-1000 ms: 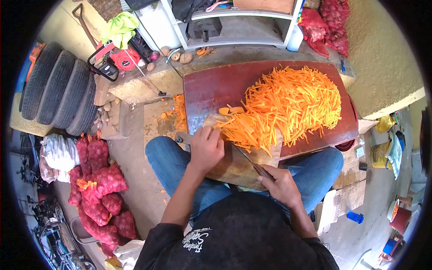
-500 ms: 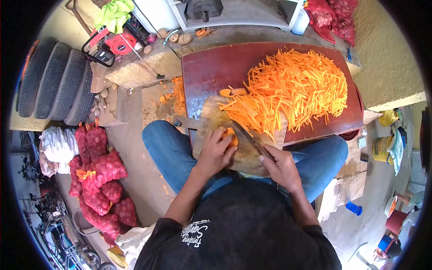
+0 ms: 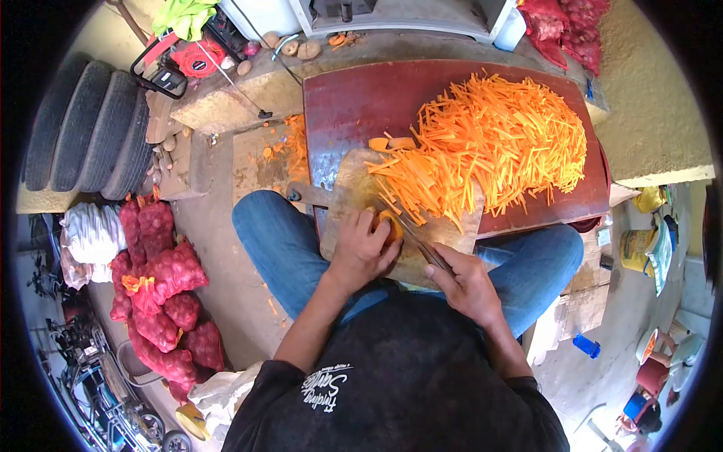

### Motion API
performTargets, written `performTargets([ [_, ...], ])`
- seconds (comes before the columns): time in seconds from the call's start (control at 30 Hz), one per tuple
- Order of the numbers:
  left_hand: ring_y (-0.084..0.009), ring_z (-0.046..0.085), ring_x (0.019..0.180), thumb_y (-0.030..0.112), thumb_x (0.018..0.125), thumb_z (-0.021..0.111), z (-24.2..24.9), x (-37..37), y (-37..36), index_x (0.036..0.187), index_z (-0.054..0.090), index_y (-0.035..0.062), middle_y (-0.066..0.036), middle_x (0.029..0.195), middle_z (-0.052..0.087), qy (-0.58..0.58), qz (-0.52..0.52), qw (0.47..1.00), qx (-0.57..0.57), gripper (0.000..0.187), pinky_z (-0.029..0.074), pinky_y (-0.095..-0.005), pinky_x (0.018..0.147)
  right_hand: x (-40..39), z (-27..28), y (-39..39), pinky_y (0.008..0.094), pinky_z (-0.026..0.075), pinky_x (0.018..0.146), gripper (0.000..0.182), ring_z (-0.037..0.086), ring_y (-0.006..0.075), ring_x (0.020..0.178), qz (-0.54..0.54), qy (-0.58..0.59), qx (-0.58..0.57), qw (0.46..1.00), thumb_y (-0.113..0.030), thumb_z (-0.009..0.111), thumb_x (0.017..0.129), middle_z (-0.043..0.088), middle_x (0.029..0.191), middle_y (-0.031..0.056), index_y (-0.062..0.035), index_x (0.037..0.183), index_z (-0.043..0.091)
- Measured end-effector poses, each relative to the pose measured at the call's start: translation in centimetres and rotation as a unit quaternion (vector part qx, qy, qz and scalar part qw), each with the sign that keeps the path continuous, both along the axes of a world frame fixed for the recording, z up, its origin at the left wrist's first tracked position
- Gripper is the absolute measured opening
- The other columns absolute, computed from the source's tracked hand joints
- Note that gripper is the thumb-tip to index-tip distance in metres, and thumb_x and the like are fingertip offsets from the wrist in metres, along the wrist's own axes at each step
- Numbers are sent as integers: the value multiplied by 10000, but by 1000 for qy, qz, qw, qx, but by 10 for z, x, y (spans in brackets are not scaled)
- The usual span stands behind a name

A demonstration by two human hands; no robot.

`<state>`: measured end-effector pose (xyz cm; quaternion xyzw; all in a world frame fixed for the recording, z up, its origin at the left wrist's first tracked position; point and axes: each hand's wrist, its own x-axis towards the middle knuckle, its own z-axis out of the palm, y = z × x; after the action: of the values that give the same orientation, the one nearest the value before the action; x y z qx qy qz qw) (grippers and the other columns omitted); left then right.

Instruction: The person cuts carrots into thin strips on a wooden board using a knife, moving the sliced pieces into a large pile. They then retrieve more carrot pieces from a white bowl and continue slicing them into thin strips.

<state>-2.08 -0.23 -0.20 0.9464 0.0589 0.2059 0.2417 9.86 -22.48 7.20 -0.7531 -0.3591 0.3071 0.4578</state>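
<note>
My left hand [image 3: 363, 250] is closed around an orange carrot piece [image 3: 391, 225], pressing it on a worn wooden cutting board [image 3: 348, 175]. In my right hand [image 3: 468, 285] is a knife [image 3: 413, 233], gripped by its dark handle, with the blade slanting away to the left beside the carrot piece. Cut carrot sticks [image 3: 422, 184] cover the board's far right part and run into a large heap of carrot sticks [image 3: 504, 135] on the red-brown table [image 3: 354, 98]. Two larger carrot pieces [image 3: 390, 143] lie just beyond the board.
A flat metal tool [image 3: 309, 193] juts out left of the board over my knee. Red mesh sacks [image 3: 166, 301] and stacked tyres [image 3: 86, 128] stand at left. A raised ledge [image 3: 233, 94] runs behind the table. Another person [image 3: 666, 369] sits at far right.
The knife and my right hand have shifted slightly left and toward me, the blade now closer along the carrot piece. My left hand keeps its hold. The whole view has tilted slightly.
</note>
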Motion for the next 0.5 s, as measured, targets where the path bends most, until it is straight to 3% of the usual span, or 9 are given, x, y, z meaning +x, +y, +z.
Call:
performTargets([
  [0.1,-427,591,994,184,825,909,1,0,-5,1093,687,3,-207,1084,569,-11,-13,1000,1,393,505,-518,839,-2,-6,-1,401,572,777,367,720,348,800,-10,-7,21,1000,-103,743,1042,713,926,255,53,1369,680],
  [0.2,-427,597,1023,159,842,895,2,-4,-6,1111,693,-1,-208,1111,580,-10,-10,1000,-12,373,516,-516,859,-2,2,-5,394,565,793,350,699,327,803,4,-7,-14,1000,-113,732,1057,713,923,240,43,1366,679],
  [0.3,-433,608,1067,96,850,869,0,-5,-9,1150,701,-9,-219,1175,601,-9,-11,1000,-18,359,529,-518,907,-3,-1,-9,398,568,830,355,722,344,867,14,-10,-23,1000,-117,724,1066,727,983,246,33,1382,664],
  [0.5,-412,614,1100,26,868,803,-10,-8,-6,1131,707,-34,-196,1215,616,-5,-6,1000,-6,287,547,-483,941,-11,4,-10,428,583,974,471,760,438,1160,10,3,-55,998,-103,704,1075,749,1239,289,16,1515,588],
])
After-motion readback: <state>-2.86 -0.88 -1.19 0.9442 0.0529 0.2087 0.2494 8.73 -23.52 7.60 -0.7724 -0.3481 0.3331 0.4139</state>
